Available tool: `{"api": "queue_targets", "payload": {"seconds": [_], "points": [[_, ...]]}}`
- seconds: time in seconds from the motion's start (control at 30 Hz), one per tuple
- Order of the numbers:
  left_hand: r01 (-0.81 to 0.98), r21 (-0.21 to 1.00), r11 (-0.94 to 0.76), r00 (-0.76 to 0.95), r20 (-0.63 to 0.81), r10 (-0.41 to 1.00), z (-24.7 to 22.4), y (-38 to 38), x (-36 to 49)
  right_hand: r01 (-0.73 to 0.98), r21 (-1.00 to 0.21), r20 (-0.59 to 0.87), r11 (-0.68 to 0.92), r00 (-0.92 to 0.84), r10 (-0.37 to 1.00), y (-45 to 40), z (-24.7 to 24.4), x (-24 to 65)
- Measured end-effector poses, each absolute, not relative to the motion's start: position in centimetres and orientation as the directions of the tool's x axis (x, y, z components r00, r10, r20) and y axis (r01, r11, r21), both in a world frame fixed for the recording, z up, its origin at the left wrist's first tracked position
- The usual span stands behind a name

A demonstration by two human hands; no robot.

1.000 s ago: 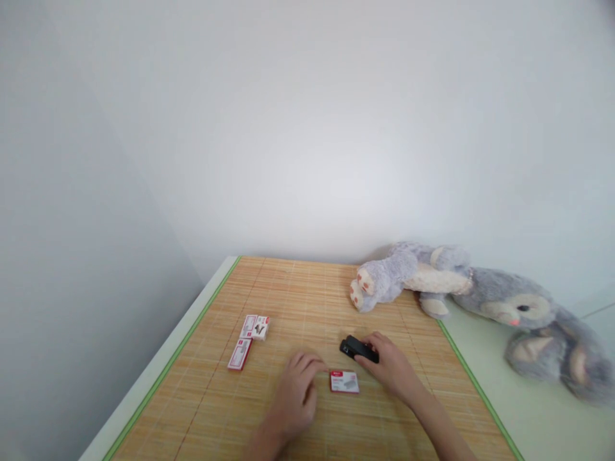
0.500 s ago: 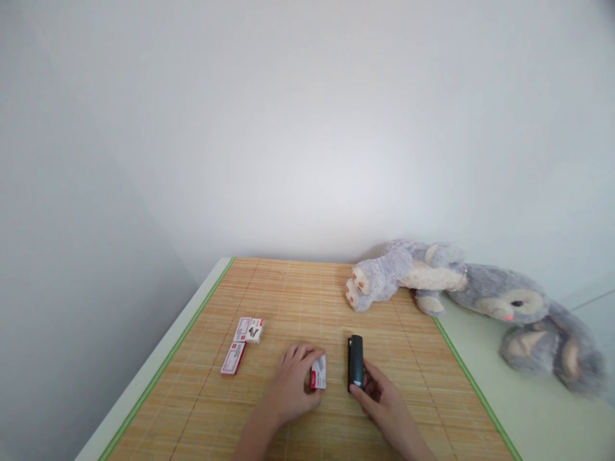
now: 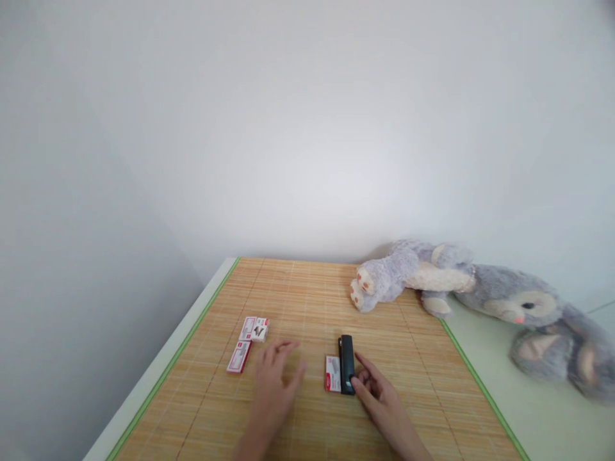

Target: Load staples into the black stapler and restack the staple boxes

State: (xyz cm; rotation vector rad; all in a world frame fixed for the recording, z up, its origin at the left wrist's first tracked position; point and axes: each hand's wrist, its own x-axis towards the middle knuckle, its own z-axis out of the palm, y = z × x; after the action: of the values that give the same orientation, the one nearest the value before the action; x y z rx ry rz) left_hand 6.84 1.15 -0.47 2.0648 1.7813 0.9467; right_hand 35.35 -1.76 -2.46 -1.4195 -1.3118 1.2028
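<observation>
A black stapler (image 3: 346, 365) lies lengthwise on the bamboo mat, close against the right side of a small white-and-red box (image 3: 332, 374). My right hand (image 3: 379, 400) is at the stapler's right side. Its thumb touches the near end, while the index finger is stretched out along the edge, not wrapped round it. To the left of the box, my left hand (image 3: 276, 381) is over the mat with fingers apart and nothing in them, slightly blurred.
Several small white-and-red boxes (image 3: 239, 356) lie together on the left of the bamboo mat (image 3: 298, 294). A grey plush rabbit (image 3: 432, 275) stretches along the back right, over the mat's edge onto the pale table top (image 3: 542, 416). A white wall rises behind.
My left hand has let go of the small box and moved left. The stapler has come left, up against the box. My right hand's index finger has come away from its grip.
</observation>
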Motion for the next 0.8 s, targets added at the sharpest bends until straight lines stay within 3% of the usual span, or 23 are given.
{"api": "queue_targets", "payload": {"seconds": [0.07,0.13,0.27,0.43,0.6,0.73,0.8], "points": [[0.86,0.508,0.05,-0.276,0.38,0.883,-1.0,0.9,2.9,0.177,-0.98,-0.092,-0.09,-0.004,0.996,-1.9,-2.5,35.3],[0.852,0.478,0.212,-0.413,0.366,0.834,-1.4,0.7,-0.8,0.193,-0.978,-0.085,-0.083,-0.006,0.996,-1.9,-2.3,35.2],[0.805,0.561,0.194,-0.364,0.209,0.908,-1.5,0.4,-3.0,0.216,-0.974,-0.077,-0.074,-0.009,0.997,-1.7,-2.2,35.1],[0.703,0.704,0.106,-0.294,0.152,0.944,-1.2,-0.1,6.0,0.226,-0.971,-0.089,-0.079,-0.034,0.995,-1.4,-2.7,35.3],[0.725,0.688,-0.044,-0.107,0.176,0.979,-0.5,-0.5,15.2,0.209,-0.975,-0.081,-0.072,-0.034,0.996,-1.2,-3.0,35.4],[0.749,0.661,-0.051,-0.048,0.131,0.99,0.5,-0.7,16.1,0.164,-0.984,-0.078,-0.07,-0.04,0.996,-1.1,-3.1,35.5],[0.722,0.676,-0.146,0.071,0.139,0.988,1.0,-0.2,14.9,0.138,-0.988,-0.073,-0.066,-0.049,0.996,-1.2,-3.2,35.6]]}}
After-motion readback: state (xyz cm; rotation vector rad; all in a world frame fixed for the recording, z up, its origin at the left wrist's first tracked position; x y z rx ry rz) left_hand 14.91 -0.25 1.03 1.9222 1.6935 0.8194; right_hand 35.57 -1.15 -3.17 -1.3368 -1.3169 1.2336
